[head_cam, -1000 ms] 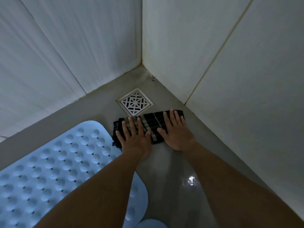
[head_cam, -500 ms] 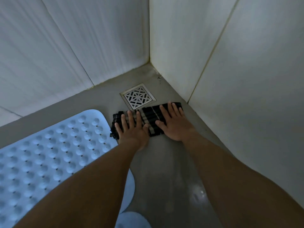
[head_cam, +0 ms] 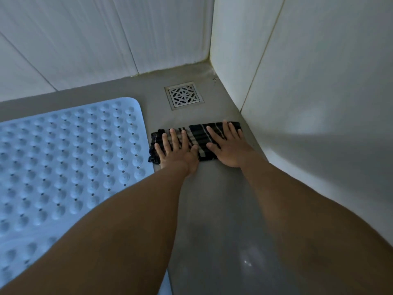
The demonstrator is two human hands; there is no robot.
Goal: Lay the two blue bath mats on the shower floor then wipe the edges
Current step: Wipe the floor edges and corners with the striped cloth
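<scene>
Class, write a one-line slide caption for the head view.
Left hand and right hand press a striped cloth on the shower floor beside the blue bath mat.

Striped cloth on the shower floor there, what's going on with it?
A person presses the left hand and right hand, fingers straight, flat on a folded black cloth with pale stripes lying on the grey shower floor. It sits between a blue studded rubber bath mat, already laid, and the white tiled wall, just short of the square metal drain. This looks like the wiping step.

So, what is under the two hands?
The left hand and right hand press flat on a dark striped cloth on the grey floor. The floor beneath the cloth is hidden.
</scene>
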